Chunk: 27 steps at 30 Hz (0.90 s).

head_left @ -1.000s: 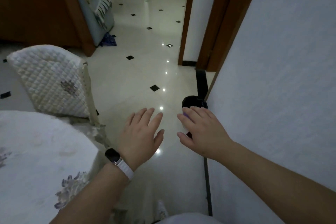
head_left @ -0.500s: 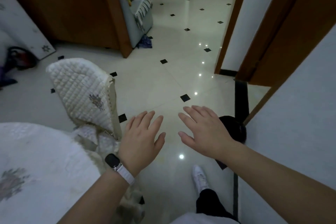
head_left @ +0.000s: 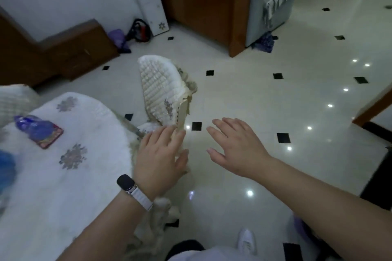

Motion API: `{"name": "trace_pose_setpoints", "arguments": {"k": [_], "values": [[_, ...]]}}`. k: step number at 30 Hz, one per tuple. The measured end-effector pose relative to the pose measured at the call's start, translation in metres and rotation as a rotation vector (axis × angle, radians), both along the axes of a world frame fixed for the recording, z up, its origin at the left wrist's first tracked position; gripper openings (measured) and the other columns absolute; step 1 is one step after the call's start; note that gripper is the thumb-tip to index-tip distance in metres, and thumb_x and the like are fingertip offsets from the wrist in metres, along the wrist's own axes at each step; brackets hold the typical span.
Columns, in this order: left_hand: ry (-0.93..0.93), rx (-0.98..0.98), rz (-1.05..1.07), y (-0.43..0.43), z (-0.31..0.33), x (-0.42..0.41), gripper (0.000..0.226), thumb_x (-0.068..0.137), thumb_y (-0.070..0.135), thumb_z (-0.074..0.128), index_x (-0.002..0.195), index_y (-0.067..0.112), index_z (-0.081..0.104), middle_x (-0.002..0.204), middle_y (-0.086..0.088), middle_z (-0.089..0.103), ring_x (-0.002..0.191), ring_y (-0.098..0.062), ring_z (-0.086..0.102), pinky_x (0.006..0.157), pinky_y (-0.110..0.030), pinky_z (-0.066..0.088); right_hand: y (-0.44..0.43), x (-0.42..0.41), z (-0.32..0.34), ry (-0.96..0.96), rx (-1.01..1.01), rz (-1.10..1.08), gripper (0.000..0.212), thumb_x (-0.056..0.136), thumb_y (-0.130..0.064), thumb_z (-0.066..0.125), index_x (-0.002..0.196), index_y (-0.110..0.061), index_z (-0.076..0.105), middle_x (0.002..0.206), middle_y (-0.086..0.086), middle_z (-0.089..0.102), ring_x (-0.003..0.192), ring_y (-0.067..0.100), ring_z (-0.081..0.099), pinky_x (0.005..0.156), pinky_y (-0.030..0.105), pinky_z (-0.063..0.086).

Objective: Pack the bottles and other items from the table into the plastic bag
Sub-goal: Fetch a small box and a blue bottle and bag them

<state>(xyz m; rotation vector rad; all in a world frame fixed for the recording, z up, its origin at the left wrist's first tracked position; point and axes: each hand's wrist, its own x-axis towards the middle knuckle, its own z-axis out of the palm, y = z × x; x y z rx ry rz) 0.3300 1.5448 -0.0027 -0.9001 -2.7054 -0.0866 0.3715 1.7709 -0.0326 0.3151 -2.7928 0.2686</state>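
Observation:
A table with a white flowered cloth [head_left: 63, 176] fills the lower left. On it lie a blue-labelled bottle [head_left: 31, 126] on its side, partly over a red-edged flat item [head_left: 49, 137], and a blurred blue object [head_left: 6, 165] at the left edge. My left hand [head_left: 159, 154], with a watch on its wrist, hovers palm down just off the table's right edge, fingers apart and empty. My right hand [head_left: 235, 146] is stretched out over the tiled floor, also spread and empty. No plastic bag is clearly visible.
A chair with a white quilted cover [head_left: 161, 89] stands just beyond my left hand. A wooden cabinet [head_left: 53, 53], a wooden partition [head_left: 203, 2] and a grey sofa [head_left: 271, 10] line the far side. My white shoe [head_left: 247, 241] shows below on the glossy floor.
The view has swung left, bringing the table and its items into sight; the black bin by the wall is gone from view. Both hands stay open and outstretched.

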Motion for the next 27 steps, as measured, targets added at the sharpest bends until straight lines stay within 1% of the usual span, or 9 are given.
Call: {"name": "trace_pose_setpoints", "arguments": {"k": [2,5,10,12,16,18,21,24,27], "values": [[0.016,0.012,0.096,-0.020,0.000,0.000,0.042,0.087,0.037,0.057,0.123,0.016,0.064,0.127,-0.009,0.063,0.119,-0.030,0.056,0.098,-0.046,0.044,-0.016,-0.021,0.002,-0.006,-0.015,0.095,0.055,0.088,-0.050,0.047,0.124,-0.012,0.064,0.128,0.011,0.062,0.116,0.033,0.056,0.101,0.047,0.044],[0.007,0.003,0.244,-0.058,-0.004,-0.002,0.043,0.087,0.039,0.056,0.124,0.017,0.064,0.128,-0.010,0.063,0.118,-0.031,0.057,0.096,-0.046,0.046,-0.047,-0.052,0.004,-0.010,-0.034,0.223,0.054,0.088,-0.050,0.049,0.123,-0.012,0.064,0.127,0.010,0.062,0.116,0.032,0.055,0.100,0.046,0.044],[0.016,0.027,0.452,-0.122,-0.017,-0.007,0.045,0.088,0.041,0.052,0.124,0.016,0.065,0.127,-0.011,0.064,0.118,-0.034,0.058,0.097,-0.048,0.045,-0.110,-0.099,0.006,-0.031,-0.011,0.365,0.053,0.088,-0.049,0.050,0.124,-0.012,0.064,0.125,0.009,0.062,0.114,0.031,0.055,0.099,0.042,0.038],[0.020,0.057,0.513,-0.149,-0.023,-0.011,0.046,0.088,0.041,0.052,0.124,0.016,0.065,0.127,-0.011,0.063,0.117,-0.034,0.058,0.096,-0.048,0.045,-0.140,-0.114,0.009,-0.050,0.009,0.410,0.054,0.087,-0.049,0.047,0.123,-0.012,0.064,0.126,0.009,0.062,0.114,0.031,0.055,0.099,0.042,0.037],[0.064,0.121,0.633,-0.206,-0.031,-0.025,0.046,0.087,0.040,0.056,0.123,0.015,0.065,0.124,-0.012,0.065,0.114,-0.034,0.059,0.095,-0.048,0.047,-0.201,-0.142,0.019,-0.096,0.044,0.471,0.055,0.087,-0.051,0.044,0.123,-0.014,0.065,0.126,0.007,0.063,0.115,0.029,0.057,0.096,0.043,0.046],[0.075,0.141,0.679,-0.235,-0.035,-0.033,0.046,0.086,0.040,0.057,0.123,0.014,0.066,0.123,-0.012,0.065,0.113,-0.035,0.059,0.094,-0.048,0.047,-0.230,-0.157,0.021,-0.133,0.098,0.498,0.057,0.087,-0.053,0.042,0.125,-0.016,0.063,0.129,0.006,0.062,0.118,0.029,0.057,0.099,0.043,0.044],[0.055,0.163,0.765,-0.275,-0.042,-0.035,0.047,0.086,0.040,0.055,0.124,0.014,0.065,0.124,-0.013,0.064,0.114,-0.035,0.059,0.095,-0.048,0.046,-0.271,-0.175,0.017,-0.154,0.125,0.540,0.056,0.088,-0.053,0.042,0.126,-0.017,0.063,0.130,0.006,0.061,0.117,0.029,0.057,0.102,0.040,0.036],[0.032,0.173,0.855,-0.309,-0.047,-0.027,0.049,0.088,0.042,0.050,0.124,0.014,0.065,0.125,-0.012,0.064,0.115,-0.035,0.058,0.096,-0.048,0.046,-0.313,-0.186,0.015,-0.183,0.129,0.598,0.056,0.088,-0.053,0.042,0.127,-0.018,0.062,0.132,0.005,0.060,0.120,0.028,0.056,0.100,0.041,0.041],[0.017,0.186,0.957,-0.342,-0.050,-0.018,0.049,0.088,0.043,0.048,0.124,0.015,0.065,0.125,-0.011,0.064,0.115,-0.034,0.058,0.096,-0.048,0.045,-0.353,-0.194,0.014,-0.210,0.127,0.676,0.058,0.089,-0.053,0.041,0.130,-0.017,0.060,0.135,0.005,0.058,0.123,0.028,0.053,0.103,0.042,0.041]]}}
